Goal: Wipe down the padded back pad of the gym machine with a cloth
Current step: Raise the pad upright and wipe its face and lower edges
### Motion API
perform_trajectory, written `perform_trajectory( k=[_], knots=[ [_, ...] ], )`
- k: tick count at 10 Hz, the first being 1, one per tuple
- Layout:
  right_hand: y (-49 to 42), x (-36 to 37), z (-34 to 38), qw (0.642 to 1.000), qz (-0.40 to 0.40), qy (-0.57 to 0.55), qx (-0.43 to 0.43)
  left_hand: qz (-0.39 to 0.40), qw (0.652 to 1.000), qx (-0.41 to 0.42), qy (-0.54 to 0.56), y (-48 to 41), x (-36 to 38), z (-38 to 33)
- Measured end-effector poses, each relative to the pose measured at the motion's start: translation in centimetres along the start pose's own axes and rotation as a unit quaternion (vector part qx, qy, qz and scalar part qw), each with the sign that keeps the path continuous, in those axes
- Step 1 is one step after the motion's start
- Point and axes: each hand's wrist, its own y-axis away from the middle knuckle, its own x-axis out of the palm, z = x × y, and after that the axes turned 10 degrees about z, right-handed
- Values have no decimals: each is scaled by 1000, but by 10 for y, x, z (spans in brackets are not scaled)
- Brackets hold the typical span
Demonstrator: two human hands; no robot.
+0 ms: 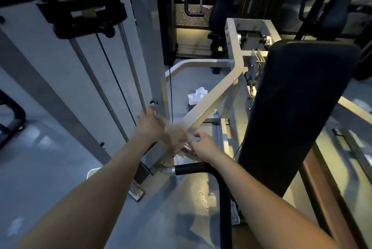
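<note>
Both arms reach out over the floor. The left grip (150, 126) has its fingers curled into a blurred tan cloth (177, 138), and the right grip (205, 146) pinches the cloth's other edge, right at the slanted frame bar (213, 97). The black back pad (298, 108) stands off to the right, well apart from the cloth and untouched.

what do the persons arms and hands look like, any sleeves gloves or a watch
The left forearm and right forearm are bare all the way to the frame's bottom edge; no sleeve shows. The left hand and right hand wear no gloves. No watch, band or ring shows, though the fingers are motion-blurred.
</note>
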Motion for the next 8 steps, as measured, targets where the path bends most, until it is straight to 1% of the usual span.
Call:
perform_trajectory(
  k=[1, 2, 3, 4, 5, 6, 7, 8],
  knots=[
    [-1, -10, -9, 996, -13, 82, 33, 113, 992, 25, -40, 2, 22, 11],
    [3, -28, -19, 994, -25, 101, 43, 109, 991, 53, -49, 7, 37, 18],
    [10, -53, -20, 994, -39, 95, 34, 97, 987, 48, -123, 14, 44, 20],
    [25, -79, -16, 992, -66, 104, 23, 106, 969, 84, -208, 33, 53, 8],
    [45, -101, -15, 991, -85, 107, -1, 85, 964, 95, -232, 43, 50, -4],
    [69, -130, -9, 988, -100, 110, -34, 74, 974, 96, -191, 44, 34, -38],
    [101, -173, 16, 982, -129, 115, -75, 61, 993, 104, -15, 47, 3, -112],
    [138, -217, 56, 969, -180, 70, -157, 55, 977, 170, 117, 61, -33, -199]
  ],
)
